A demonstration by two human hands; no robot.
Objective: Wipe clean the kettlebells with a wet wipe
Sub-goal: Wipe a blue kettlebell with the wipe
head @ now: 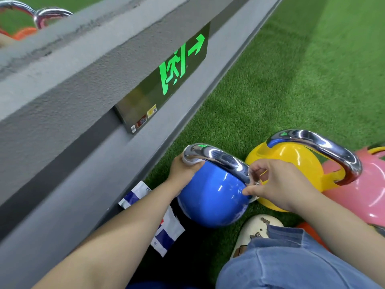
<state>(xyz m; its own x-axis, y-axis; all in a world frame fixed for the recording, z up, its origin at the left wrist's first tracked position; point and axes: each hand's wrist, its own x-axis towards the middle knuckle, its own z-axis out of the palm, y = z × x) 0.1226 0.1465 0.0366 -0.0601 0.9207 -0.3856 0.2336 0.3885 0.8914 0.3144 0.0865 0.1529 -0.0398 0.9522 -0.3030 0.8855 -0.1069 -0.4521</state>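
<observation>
A blue kettlebell [210, 197] with a chrome handle [220, 158] stands on green turf by a grey wall. My left hand [183, 170] grips the left end of that handle through a white wet wipe [190, 160]. My right hand [275, 184] pinches the right end of the handle where it meets the blue body. A yellow kettlebell [291, 157] with a chrome handle stands just right of it, and a pink kettlebell [362, 188] lies further right.
A blue-and-white wipe packet [166, 230] lies on the turf under my left forearm. A lit green exit sign [166, 78] is set into the grey wall [62, 101]. My white shoe [256, 228] and jeans leg are lower right. More kettlebell handles [41, 15] show top left.
</observation>
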